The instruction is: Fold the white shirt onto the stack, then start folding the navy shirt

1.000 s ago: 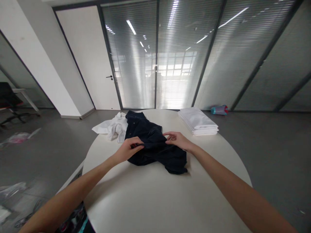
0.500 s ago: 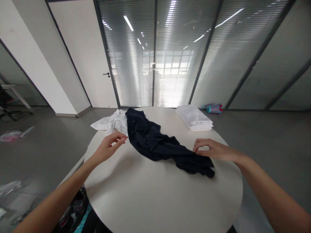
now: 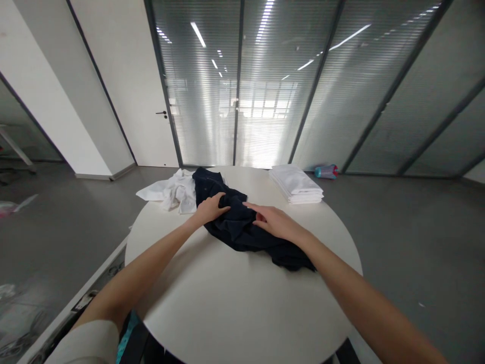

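Observation:
A crumpled dark navy garment (image 3: 242,227) lies stretched diagonally across a round white table (image 3: 242,298). My left hand (image 3: 211,208) is over its left part, thumb and fingers apart with a gap between them. Over the middle of the cloth is my right hand (image 3: 278,222), index finger stretched out and thumb apart. Whether either hand's fingertips touch the cloth is hard to tell. The right forearm covers the garment's lower right end. To the left of the navy cloth, partly under it or against it, lies a rumpled white garment (image 3: 176,191).
A neat stack of folded white cloth (image 3: 297,183) rests at the table's back right. Behind the table, a blue and red container (image 3: 326,172) lies on the floor by the glass partition (image 3: 265,91). A white door (image 3: 129,86) with a dark handle stands at the back left.
Both hands have moved inward over the navy garment: the left one rightward and up, the right one leftward from the garment's right end. The view has shifted slightly.

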